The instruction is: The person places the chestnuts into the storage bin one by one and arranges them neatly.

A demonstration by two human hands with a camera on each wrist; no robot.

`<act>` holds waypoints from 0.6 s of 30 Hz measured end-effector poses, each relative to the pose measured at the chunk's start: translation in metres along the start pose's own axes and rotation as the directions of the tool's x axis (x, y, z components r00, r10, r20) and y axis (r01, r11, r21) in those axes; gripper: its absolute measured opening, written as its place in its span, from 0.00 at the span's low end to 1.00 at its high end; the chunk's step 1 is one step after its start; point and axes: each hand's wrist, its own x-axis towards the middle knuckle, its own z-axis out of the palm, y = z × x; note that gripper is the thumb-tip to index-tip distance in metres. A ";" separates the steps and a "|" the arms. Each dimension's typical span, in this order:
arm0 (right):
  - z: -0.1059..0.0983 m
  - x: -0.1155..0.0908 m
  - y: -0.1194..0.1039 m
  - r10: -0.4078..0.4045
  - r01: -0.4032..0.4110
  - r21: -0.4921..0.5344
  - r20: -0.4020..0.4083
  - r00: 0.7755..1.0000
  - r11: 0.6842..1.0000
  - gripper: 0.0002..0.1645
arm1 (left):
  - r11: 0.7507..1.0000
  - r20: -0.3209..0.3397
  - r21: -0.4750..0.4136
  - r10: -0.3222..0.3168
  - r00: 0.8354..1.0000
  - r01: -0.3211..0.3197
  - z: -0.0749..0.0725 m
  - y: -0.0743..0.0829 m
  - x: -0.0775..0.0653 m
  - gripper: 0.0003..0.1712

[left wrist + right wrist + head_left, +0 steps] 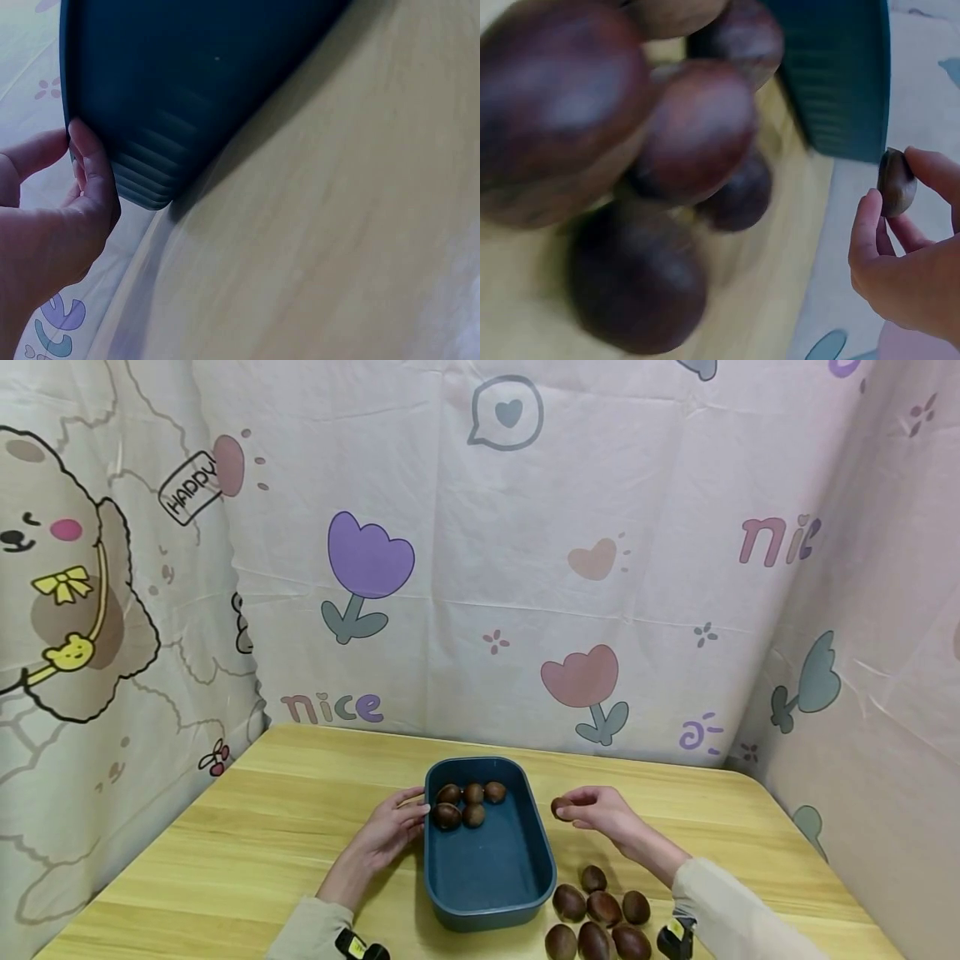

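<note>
A dark blue rectangular box point(491, 868) stands on the table with several brown chestnuts point(473, 793) grouped at its far left end. My left hand point(392, 828) is at the box's left side; in the left wrist view its thumb and curled fingers point(94, 161) pinch the rim. To the right of the box, my right hand point(603, 812) holds one chestnut point(897, 182) between thumb and fingertips, raised beside the far right wall. Several more chestnuts point(604, 908) lie loosely grouped on the table, nearer than the right hand and beside the box's near right corner.
The light wooden table point(300, 827) carries the box and the loose chestnuts. A printed cloth point(480, 568) with flowers and lettering hangs behind the table and along both sides. The chestnuts lie close by the right forearm.
</note>
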 end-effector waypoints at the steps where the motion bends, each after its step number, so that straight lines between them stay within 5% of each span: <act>1: 0.003 0.002 -0.004 -0.005 0.005 0.001 0.001 1.000 1.000 0.22 | 1.000 0.000 0.000 0.000 1.000 0.000 0.000 0.000 0.000 0.28; 18: 0.053 0.027 -0.042 -0.018 0.018 -0.003 0.035 0.999 1.000 0.18 | 1.000 -0.004 0.002 0.002 1.000 -0.002 -0.001 0.001 0.000 0.29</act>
